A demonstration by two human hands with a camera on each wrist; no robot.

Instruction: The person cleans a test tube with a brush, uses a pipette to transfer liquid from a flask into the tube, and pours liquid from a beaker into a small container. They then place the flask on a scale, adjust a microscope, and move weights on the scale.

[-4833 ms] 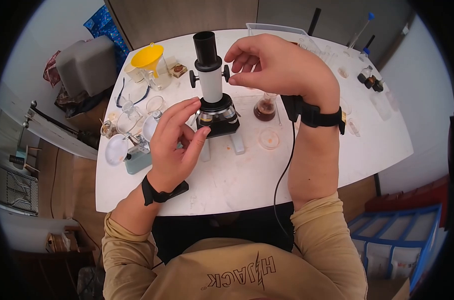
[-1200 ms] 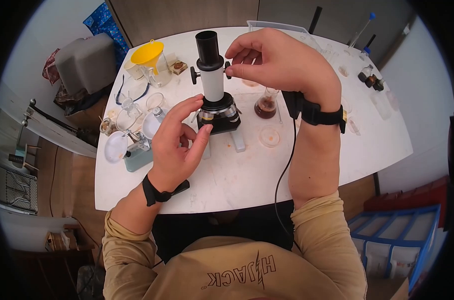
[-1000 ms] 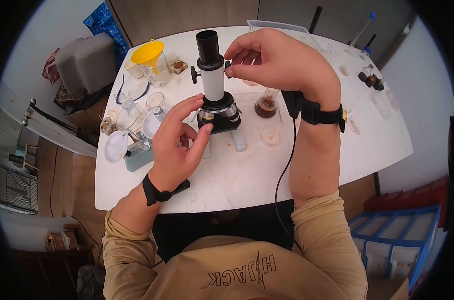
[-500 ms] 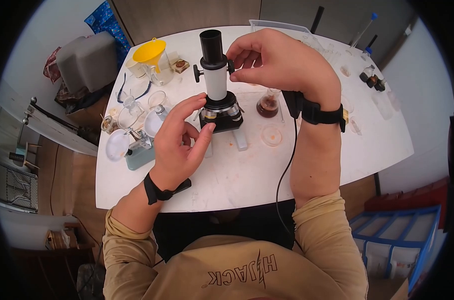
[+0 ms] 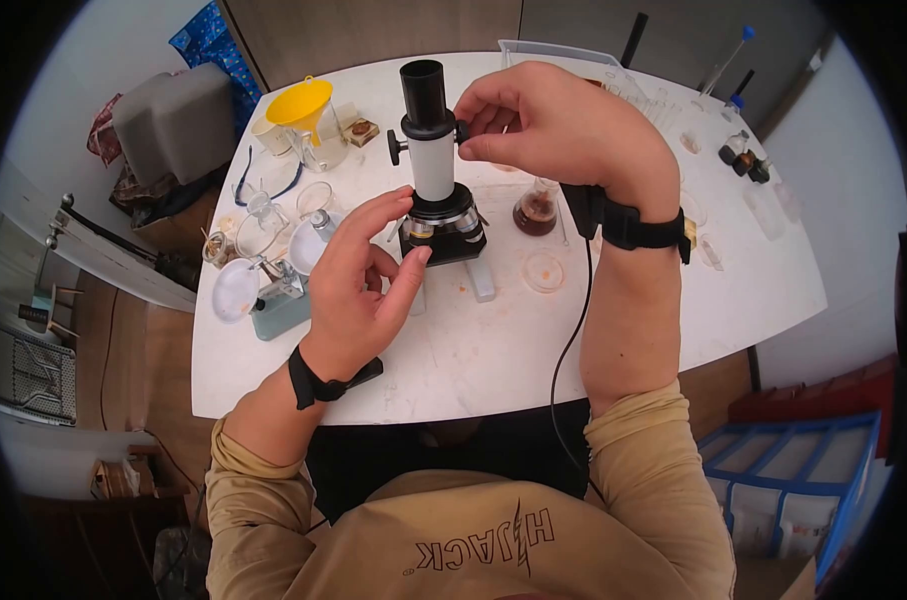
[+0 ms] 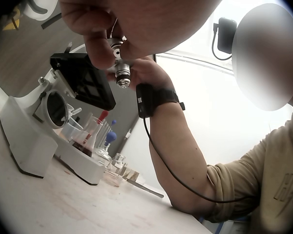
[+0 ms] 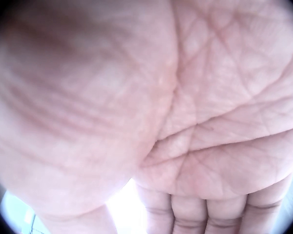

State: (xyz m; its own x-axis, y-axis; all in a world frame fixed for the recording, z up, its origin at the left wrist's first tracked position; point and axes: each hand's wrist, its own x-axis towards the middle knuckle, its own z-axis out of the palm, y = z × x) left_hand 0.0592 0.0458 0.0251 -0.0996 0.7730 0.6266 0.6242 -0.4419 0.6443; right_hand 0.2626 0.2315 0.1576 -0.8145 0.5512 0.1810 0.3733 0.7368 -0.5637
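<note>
A microscope with a white tube (image 5: 432,168) and black eyepiece stands at the middle of the table. My right hand (image 5: 563,125) comes from the right, thumb and fingers pinching the focus knob (image 5: 461,133) on that side; in the right wrist view, the palm (image 7: 224,97) fills most of the picture. Lower down, my left hand (image 5: 358,280) holds the revolving nosepiece (image 5: 443,207) from the left, index finger above and thumb below. From the left wrist, a metal objective (image 6: 122,78) shows beneath the fingers, beside the black stage (image 6: 83,80) and the round mirror (image 6: 56,108).
A flask of dark red liquid (image 5: 535,212) and a petri dish (image 5: 543,270) are right of the microscope. On the left stand a balance with white pans (image 5: 235,290) and a yellow funnel (image 5: 298,103) in a beaker. Small dark-capped bottles (image 5: 743,160) sit far right.
The right hand's thumb has shifted slightly down on the knob, and its fingers have moved a little. The left hand keeps its place on the nosepiece. The head view has shifted slightly.
</note>
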